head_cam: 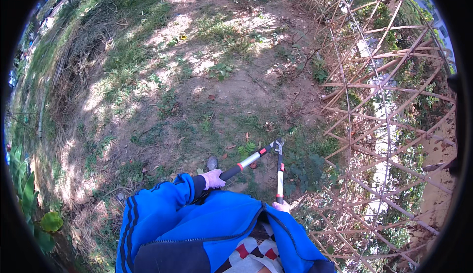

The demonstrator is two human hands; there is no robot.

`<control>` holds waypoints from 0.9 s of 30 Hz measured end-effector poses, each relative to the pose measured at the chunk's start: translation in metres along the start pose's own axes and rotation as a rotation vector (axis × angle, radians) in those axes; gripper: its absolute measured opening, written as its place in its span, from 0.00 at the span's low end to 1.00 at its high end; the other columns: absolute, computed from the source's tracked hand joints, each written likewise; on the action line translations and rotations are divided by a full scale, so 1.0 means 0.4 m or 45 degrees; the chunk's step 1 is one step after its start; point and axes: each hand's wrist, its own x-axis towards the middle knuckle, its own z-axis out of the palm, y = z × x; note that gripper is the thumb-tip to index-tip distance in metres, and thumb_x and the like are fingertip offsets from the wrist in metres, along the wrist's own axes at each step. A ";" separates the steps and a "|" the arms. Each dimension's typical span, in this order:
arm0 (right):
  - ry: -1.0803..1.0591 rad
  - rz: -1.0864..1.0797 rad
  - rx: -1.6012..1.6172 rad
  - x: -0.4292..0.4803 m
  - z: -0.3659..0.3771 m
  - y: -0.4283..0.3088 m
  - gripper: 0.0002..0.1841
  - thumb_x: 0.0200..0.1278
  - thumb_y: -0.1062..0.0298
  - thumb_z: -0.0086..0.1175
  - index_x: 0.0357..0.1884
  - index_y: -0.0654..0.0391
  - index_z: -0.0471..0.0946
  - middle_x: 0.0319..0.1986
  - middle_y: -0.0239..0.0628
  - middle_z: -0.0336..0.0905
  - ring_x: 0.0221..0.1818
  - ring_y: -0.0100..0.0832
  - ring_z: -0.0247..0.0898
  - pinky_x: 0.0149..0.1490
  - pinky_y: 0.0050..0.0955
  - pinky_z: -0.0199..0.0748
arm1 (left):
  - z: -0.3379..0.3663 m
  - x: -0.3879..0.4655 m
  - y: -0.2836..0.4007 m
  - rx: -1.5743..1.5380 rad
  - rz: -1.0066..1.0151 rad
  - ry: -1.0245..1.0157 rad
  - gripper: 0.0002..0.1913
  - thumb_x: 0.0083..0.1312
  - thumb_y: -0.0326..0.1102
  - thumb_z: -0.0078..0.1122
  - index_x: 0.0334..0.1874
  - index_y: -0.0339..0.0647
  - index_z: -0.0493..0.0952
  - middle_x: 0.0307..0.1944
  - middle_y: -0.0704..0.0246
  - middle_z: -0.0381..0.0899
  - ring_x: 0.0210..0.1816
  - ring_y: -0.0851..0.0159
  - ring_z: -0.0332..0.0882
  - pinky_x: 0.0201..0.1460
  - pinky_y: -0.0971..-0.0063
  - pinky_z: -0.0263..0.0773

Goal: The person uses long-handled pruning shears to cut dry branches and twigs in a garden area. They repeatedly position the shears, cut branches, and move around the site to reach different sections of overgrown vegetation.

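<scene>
A pair of long-handled loppers [279, 143] extends out in front of me, its handles spread in a V and its metal head farthest from my body. My left hand [213, 179], in a pale pink glove, is closed around the dark grip of the left handle. Around the end of the right handle is my right hand [281, 206], partly hidden by the blue jacket [232, 214]. The lopper head hangs over grass and low weeds, beside leafy green plants [308, 171]. Whether the blades touch anything cannot be told.
A lattice fence of thin bamboo or wooden strips [386, 119] runs along the right, with leafy plants behind it. Dry cut grass [79, 62] is heaped at the left. A shoe tip [211, 163] shows by my left hand. Broad-leaved plants [27, 195] grow at lower left.
</scene>
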 end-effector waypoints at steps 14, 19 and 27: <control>-0.191 -0.183 -0.487 0.300 0.198 -0.384 0.07 0.46 0.75 0.56 0.29 0.57 0.71 0.20 0.33 0.71 0.22 0.26 0.70 0.28 0.27 0.68 | -0.376 0.020 -0.050 0.092 0.075 0.750 0.29 0.55 0.45 0.61 0.55 0.33 0.70 0.53 0.53 0.69 0.57 0.52 0.68 0.60 0.67 0.64; -0.121 -0.255 -0.495 0.407 0.324 -0.644 0.08 0.45 0.71 0.57 0.28 0.56 0.71 0.16 0.34 0.70 0.16 0.28 0.69 0.22 0.29 0.66 | -0.563 0.146 -0.297 -0.031 0.079 1.488 0.25 0.54 0.37 0.58 0.53 0.32 0.69 0.51 0.54 0.69 0.52 0.52 0.69 0.55 0.67 0.65; -0.147 -0.234 -0.406 0.695 0.448 -1.080 0.08 0.45 0.72 0.57 0.27 0.56 0.69 0.12 0.32 0.68 0.11 0.28 0.65 0.17 0.29 0.63 | -0.638 0.119 -0.432 -0.056 -0.716 1.454 0.16 0.49 0.37 0.58 0.34 0.28 0.78 0.31 0.51 0.81 0.38 0.49 0.78 0.43 0.63 0.72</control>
